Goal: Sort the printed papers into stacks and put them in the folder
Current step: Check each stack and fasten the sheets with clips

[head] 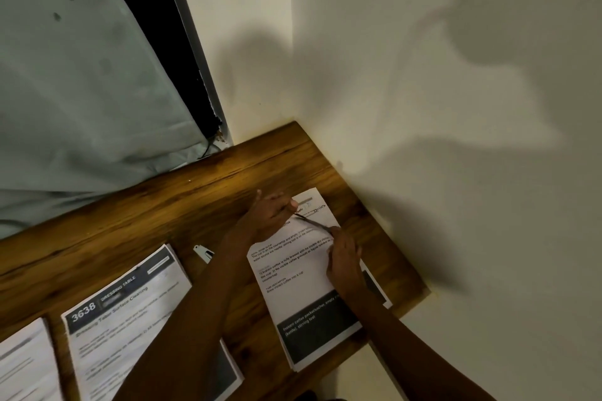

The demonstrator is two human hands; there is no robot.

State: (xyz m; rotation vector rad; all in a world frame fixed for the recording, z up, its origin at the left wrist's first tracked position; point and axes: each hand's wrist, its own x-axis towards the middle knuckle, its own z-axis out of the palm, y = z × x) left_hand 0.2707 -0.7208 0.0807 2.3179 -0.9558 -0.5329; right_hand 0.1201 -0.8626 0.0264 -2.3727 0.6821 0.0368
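Three stacks of printed papers lie on a wooden table (182, 198). The right stack (293, 277) has black text and a dark band at its near end. My left hand (270, 216) holds this stack at its far left corner, thumb on top of the sheet. My right hand (345, 262) rests on the stack's right side, shut on a thin dark stick-like object (312, 222) whose tip points at the page's header near my left thumb. The middle stack (130, 312), headed "3638 Dressing Table", lies partly under my left forearm. A third stack (22, 365) shows at the lower left edge. No folder is in view.
A small white and grey object (202, 252), possibly a stapler, lies on the table between the middle and right stacks. A pale wall (423, 107) borders the table on the right. A grey-green curtain (81, 91) hangs over the table's far left edge.
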